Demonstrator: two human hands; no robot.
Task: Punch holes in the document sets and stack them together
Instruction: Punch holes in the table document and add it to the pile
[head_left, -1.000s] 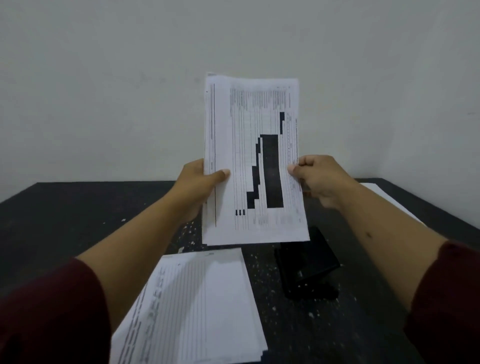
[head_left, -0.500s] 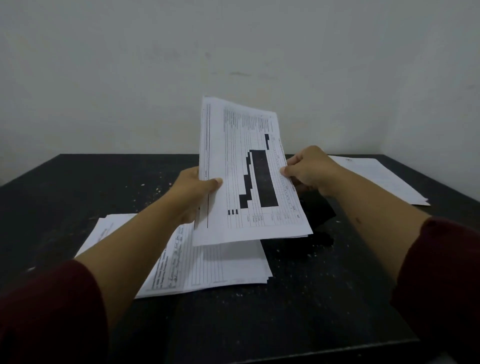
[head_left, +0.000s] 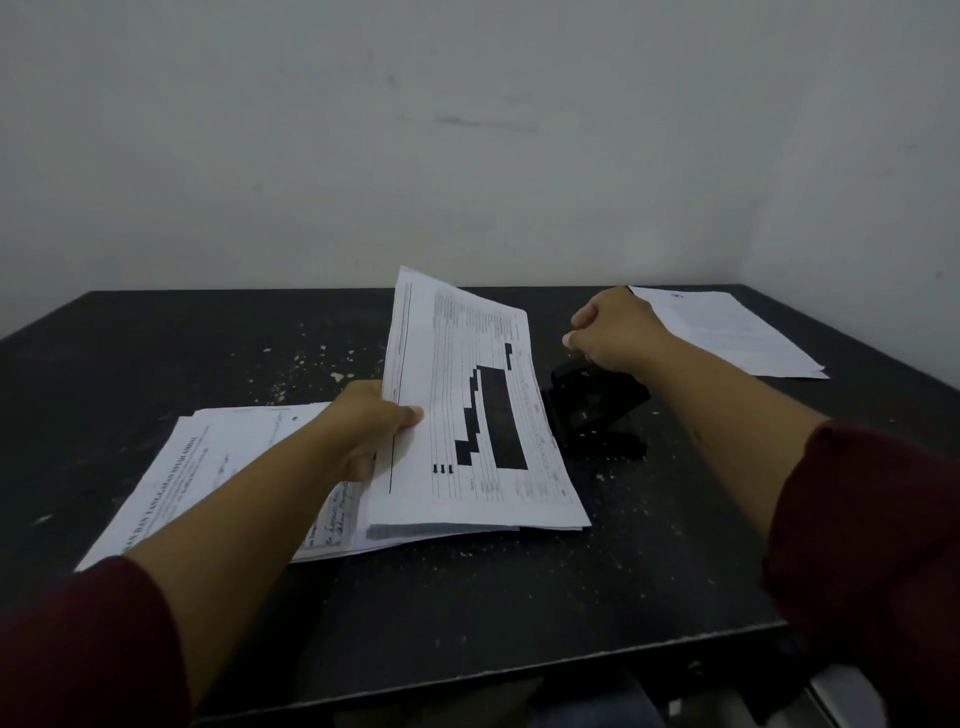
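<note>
**Three paper piles, one punch, two hands at work**

Three groups of paper share the dark, speckled desk (head_left: 156, 364). The left hand (head_left: 371, 423) is closed on the left edge of a document set (head_left: 483, 415), thumb on top and fingers underneath. The set is tilted: its near edge is low, close over the papers and desk beneath, while its far edge stands raised toward the wall. The top sheet carries a printed table with a large black stepped block in the middle.

Under that set and the left forearm lies a flat stack of sheets (head_left: 208, 467), its top page printed and handwritten. The stack sits on the left half of the desk, and the held set overlaps its right side.

Just beside the right edge of the held set stands a black hole punch (head_left: 597, 410). The right hand (head_left: 618, 332) is curled into a loose fist with its heel on or just above the far top of the punch; whether it presses down cannot be told. It holds no paper.

A further pile of white sheets (head_left: 727, 332) lies flat at the far right of the desk, near the corner of the walls and well apart from the other papers.

Both forearms are bare, with dark red sleeves (head_left: 88, 644) pushed up near the elbows.
</note>
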